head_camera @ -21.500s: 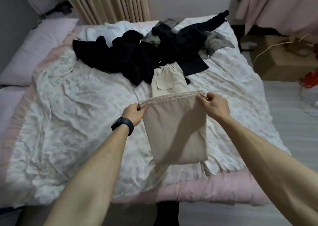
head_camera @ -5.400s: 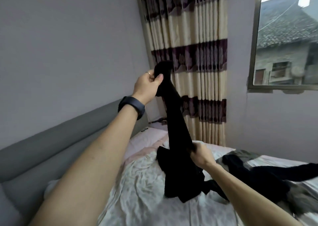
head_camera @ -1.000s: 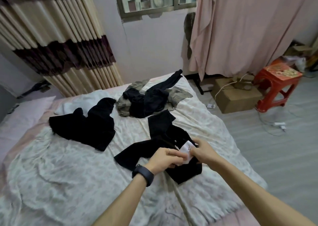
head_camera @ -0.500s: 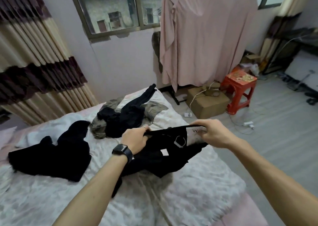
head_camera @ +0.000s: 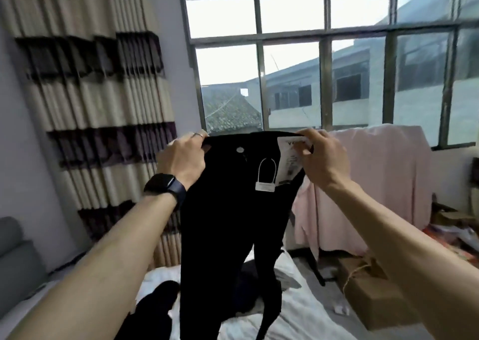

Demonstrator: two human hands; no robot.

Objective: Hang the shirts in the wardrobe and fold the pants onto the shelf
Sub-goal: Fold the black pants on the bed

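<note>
- A pair of black pants [head_camera: 228, 223] is held up by the waistband in front of the window [head_camera: 324, 62], with the legs hanging down over the bed [head_camera: 305, 313].
- The left corner of the waistband is gripped by the left hand [head_camera: 181, 158], with the fingers curled over the top edge; a ring [head_camera: 198, 135] is worn on one finger and a dark smartwatch [head_camera: 166, 187] on the wrist.
- The right corner of the waistband is pinched by the right hand [head_camera: 321, 158], together with a white paper tag [head_camera: 290, 158] that is attached there.
- A small pale button [head_camera: 240, 149] is seen near the top of the pants, and a white looped tag string [head_camera: 265, 176] hangs just below the waistband.
- Other dark garments [head_camera: 155, 306] are left lying on the pale bed cover, behind and to the left of the hanging legs.
- A pink cloth [head_camera: 375, 179] is draped over a rack to the right, with a cardboard box [head_camera: 373, 295] on the floor below it.
- A striped curtain [head_camera: 103, 106] is hung to the left of the window.
</note>
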